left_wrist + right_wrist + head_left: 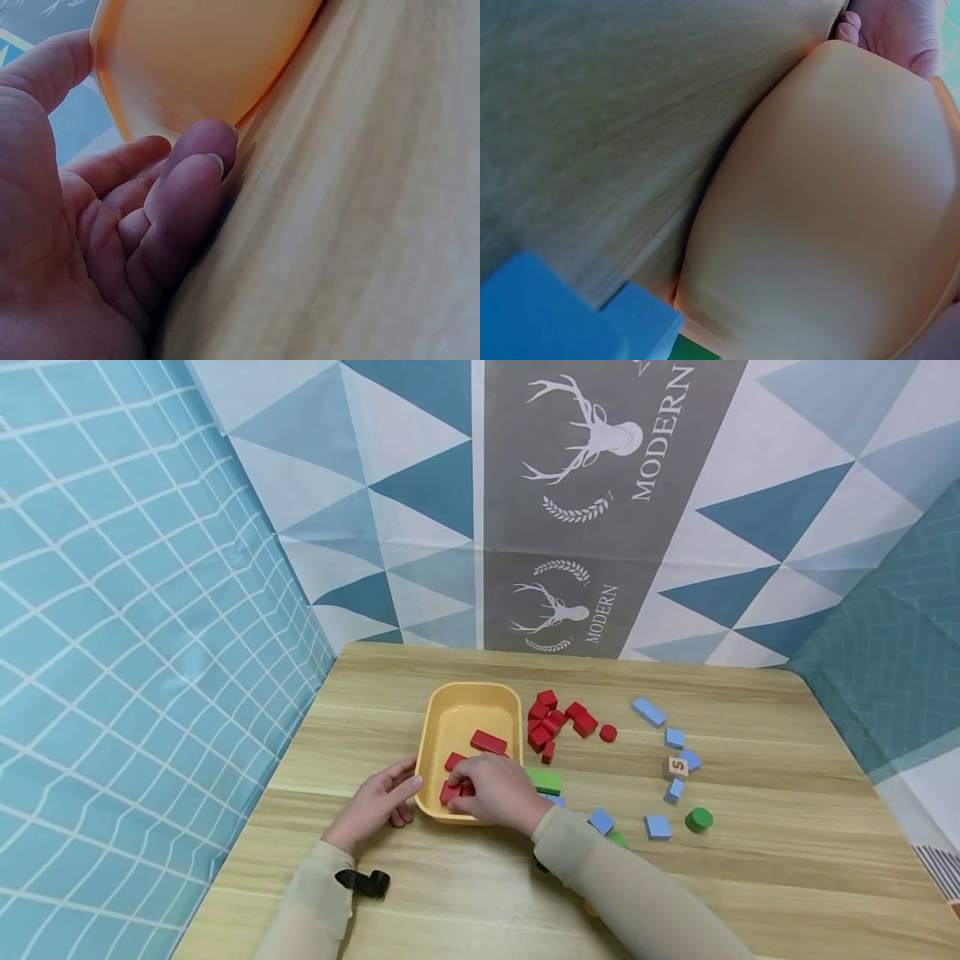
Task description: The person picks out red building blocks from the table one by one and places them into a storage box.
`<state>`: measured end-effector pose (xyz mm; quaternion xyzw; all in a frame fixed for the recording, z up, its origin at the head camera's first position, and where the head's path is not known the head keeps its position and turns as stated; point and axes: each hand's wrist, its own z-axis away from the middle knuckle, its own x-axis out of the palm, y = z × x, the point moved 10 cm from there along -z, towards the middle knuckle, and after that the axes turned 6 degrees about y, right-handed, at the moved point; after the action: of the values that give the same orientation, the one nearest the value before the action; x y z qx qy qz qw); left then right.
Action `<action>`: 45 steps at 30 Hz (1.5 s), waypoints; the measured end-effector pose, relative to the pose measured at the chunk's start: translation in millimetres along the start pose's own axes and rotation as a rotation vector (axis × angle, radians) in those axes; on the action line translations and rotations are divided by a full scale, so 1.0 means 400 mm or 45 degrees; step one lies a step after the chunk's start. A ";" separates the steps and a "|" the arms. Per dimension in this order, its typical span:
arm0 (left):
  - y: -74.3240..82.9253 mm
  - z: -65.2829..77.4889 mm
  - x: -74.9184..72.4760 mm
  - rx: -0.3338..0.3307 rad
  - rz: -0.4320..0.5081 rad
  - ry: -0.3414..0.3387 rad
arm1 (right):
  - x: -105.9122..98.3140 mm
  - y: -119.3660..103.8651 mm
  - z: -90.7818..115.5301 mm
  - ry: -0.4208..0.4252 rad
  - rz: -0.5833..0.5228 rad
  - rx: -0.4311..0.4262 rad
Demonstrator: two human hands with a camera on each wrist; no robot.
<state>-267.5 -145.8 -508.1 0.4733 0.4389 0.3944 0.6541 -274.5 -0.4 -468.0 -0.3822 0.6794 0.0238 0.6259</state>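
Red wooden-looking blocks are apparently being gathered into a yellow tray (468, 718), and the work looks to be partway along. Inside it lie a longer red block (488, 742), a smaller red piece (454, 762) and, near the close end, a little red block (450, 793) that the right hand (495, 789) pinches between thumb and fingertips, so that grip is together on it. The left hand (378, 797) rests against the tray's near-left wall, its thumb touching the rim and its other fingers loosely bent, a light grip that seems to steady rather than clamp. Judging by colour, what is left is the cluster of red cubes and prisms (540, 735) just right of the tray, plus a short red cylinder (608, 733) a little apart. Blue blocks (648, 712), a flat-faced green block (543, 780), a round green cylinder (699, 820) and a pale cube bearing an S (676, 767) lie outside. The tray is smooth and softly glossy, with rounded corners and a rolled-looking lip; the worktop (450, 893) beneath shows streaky light wood grain.
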 end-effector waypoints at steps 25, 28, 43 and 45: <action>-0.002 -0.003 0.000 -0.043 -0.010 0.040 | -0.302 0.344 0.097 0.421 -0.404 0.425; -0.005 -0.001 -0.003 -0.042 -0.014 0.043 | -0.366 0.460 0.143 0.493 -0.285 0.577; -0.012 -0.003 -0.004 -0.025 0.003 0.039 | -0.288 0.543 0.200 0.100 0.217 0.546; -0.013 -0.003 -0.004 -0.024 0.007 0.043 | -0.281 0.541 0.198 0.092 0.247 0.528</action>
<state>-268.6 -148.4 -513.0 0.4617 0.4449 0.4080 0.6500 -335.8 247.9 -483.9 -0.1788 0.7254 -0.0700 0.6610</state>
